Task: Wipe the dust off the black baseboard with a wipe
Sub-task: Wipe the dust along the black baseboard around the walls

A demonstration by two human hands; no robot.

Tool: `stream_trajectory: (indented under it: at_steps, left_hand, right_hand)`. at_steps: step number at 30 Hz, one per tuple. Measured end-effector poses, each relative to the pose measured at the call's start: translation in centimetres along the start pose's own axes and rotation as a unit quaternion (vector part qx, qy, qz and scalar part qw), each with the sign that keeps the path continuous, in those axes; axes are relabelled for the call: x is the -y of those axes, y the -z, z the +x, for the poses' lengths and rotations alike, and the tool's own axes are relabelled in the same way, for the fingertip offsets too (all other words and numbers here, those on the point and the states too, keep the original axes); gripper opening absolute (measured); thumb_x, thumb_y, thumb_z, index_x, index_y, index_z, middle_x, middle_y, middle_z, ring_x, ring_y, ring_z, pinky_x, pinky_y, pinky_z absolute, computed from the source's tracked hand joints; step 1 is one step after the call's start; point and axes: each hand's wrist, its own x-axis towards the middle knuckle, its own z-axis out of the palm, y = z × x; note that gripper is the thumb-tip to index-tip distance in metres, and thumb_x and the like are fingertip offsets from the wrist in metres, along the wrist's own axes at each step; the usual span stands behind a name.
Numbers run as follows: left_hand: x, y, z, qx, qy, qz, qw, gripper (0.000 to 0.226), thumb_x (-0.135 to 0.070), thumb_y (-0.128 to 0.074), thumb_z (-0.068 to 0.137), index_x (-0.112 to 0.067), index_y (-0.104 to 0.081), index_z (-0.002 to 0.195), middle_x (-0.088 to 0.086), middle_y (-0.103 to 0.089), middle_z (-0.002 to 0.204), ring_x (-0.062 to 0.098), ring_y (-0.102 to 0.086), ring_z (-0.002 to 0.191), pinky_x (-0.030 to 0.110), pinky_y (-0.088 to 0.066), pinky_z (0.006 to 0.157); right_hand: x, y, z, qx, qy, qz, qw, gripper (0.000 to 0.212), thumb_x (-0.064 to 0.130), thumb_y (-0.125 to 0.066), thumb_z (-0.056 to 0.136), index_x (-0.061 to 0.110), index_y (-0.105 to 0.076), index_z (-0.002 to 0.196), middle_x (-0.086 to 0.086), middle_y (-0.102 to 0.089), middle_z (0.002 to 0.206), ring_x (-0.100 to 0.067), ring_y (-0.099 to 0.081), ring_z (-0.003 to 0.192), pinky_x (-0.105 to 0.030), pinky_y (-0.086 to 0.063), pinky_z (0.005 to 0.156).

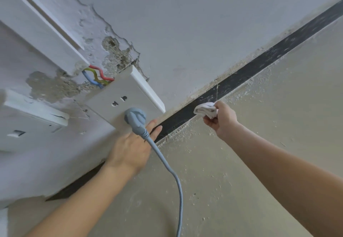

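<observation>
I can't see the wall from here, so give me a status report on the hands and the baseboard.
Right hand gripping wipe, pressed on baseboard. Left hand open, flat by wall. Dust ahead on baseboard. Plug and cable hang across left stretch.

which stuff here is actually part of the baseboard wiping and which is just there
Part of the job:
- black baseboard
- white wipe
- right hand gripping the wipe

Just there:
- grey plug and its cable
- white socket
- exposed coloured wires
</observation>
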Motion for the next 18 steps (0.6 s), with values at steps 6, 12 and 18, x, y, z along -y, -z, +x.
stream_trajectory:
  at_steps: [6,12,18]
  left_hand:
    - [-5.8,6.2,-6.0,0.144,0.108,-0.056,0.982,0.046,-0.026,-0.031,0.095,-0.012,-0.044,0.136,0.006,-0.053,0.130,0.022,-0.051,0.118,0.031,-0.042,0.088]
    - [-10.8,12.3,-2.9,0.082,0.062,-0.133,0.986,0.018,-0.029,-0.037,0.094,-0.020,-0.052,0.090,0.002,-0.059,0.103,0.022,-0.056,0.097,0.029,-0.040,0.069]
    - [-9.4,14.0,6.2,-0.116,-0.019,0.108,0.987,0.053,-0.016,-0.029,0.097,-0.005,-0.013,0.146,0.015,0.004,0.157,0.029,0.003,0.144,0.041,-0.013,0.114]
  right_hand:
    - [-1.4,2.0,-1.4,0.054,-0.021,-0.119,0.991,0.028,0.011,-0.045,0.088,0.003,-0.055,0.113,-0.017,-0.058,0.088,-0.023,-0.057,0.057,-0.029,-0.053,0.053]
    - [0.1,4.6,-3.2,0.070,-0.002,-0.158,0.985,0.021,0.006,-0.046,0.087,-0.001,-0.053,0.105,-0.014,-0.053,0.071,-0.025,-0.056,0.056,-0.031,-0.054,0.055]
    - [0.0,5.2,-1.3,0.072,-0.012,-0.145,0.987,0.033,0.006,-0.049,0.084,-0.004,-0.055,0.115,-0.015,-0.056,0.079,-0.024,-0.058,0.055,-0.032,-0.056,0.060]
